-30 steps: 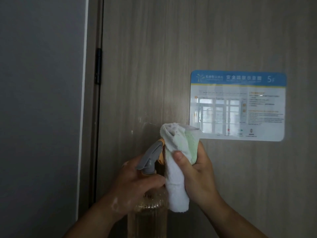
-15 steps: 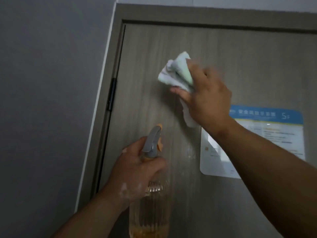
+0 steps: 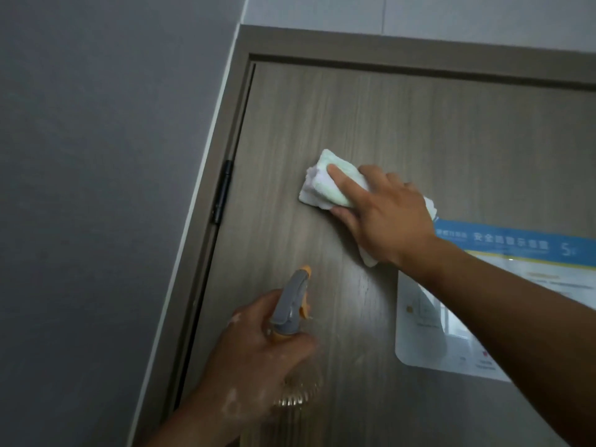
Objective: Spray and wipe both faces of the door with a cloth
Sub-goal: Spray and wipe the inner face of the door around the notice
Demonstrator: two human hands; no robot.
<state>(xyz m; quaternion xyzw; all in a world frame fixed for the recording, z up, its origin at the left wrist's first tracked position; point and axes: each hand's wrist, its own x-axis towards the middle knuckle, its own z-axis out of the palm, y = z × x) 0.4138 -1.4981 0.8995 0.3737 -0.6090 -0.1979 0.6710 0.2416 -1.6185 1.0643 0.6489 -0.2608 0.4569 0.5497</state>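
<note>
Head view, right hand clutching cloth on door; left hand gripping bottle; forearm overlapping poster

Your door shows a wood-grain face, smooth and fairly matt. Your cloth is soft, nubby terry. The bottle is clear ribbed plastic, its head matt grey and orange plastic. The sign is glossy, catching reflections. The hinge looks like dark metal; the wall is matt.
</note>
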